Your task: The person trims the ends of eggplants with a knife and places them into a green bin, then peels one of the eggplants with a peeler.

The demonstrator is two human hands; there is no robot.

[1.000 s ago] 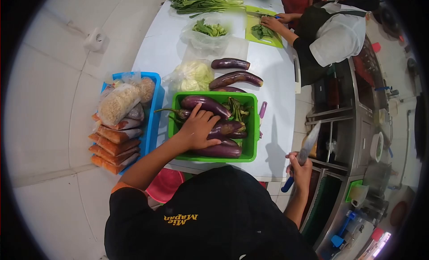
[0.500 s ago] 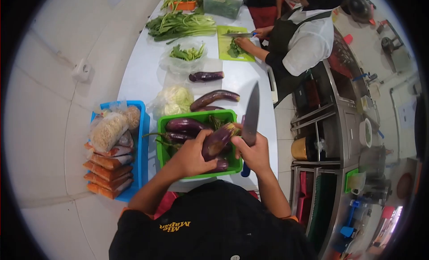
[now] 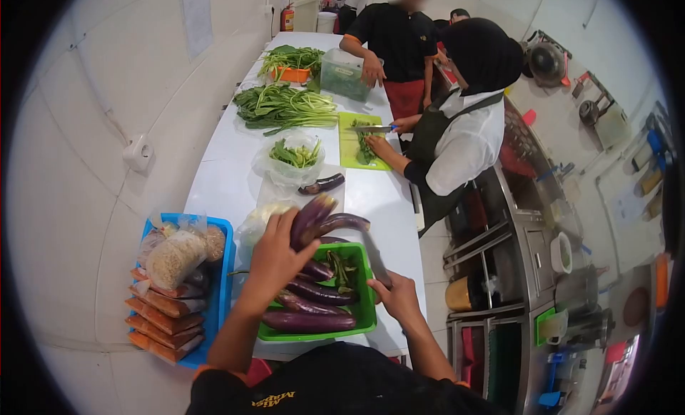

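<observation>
My left hand (image 3: 280, 247) is wrapped round an eggplant (image 3: 311, 219), lifted above the back left of the green basket (image 3: 372, 290). In my right hand (image 3: 398, 297), at the basket's right edge, is a large knife (image 3: 377, 254) with its blade pointing away from me. Several eggplants (image 3: 310, 321) and some green stem pieces (image 3: 341, 272) lie in the basket. Behind it, a curved eggplant (image 3: 348, 221) and a shorter one (image 3: 322, 184) rest on the table, beside a plastic bag (image 3: 260, 222) partly hidden by my left hand.
A blue tray (image 3: 227, 272) with bagged goods stands at left. Farther back are a bag of greens (image 3: 296, 158), leafy bunches (image 3: 282, 107) and a clear box (image 3: 346, 76). At right, a co-worker (image 3: 467, 130) cuts greens on a yellow-green board (image 3: 349, 152); another person (image 3: 399, 44) stands behind.
My left hand has carried the eggplant up and away from my right hand, beyond the basket. My right hand with the knife has moved lower. The view has tilted up, showing more people.
</observation>
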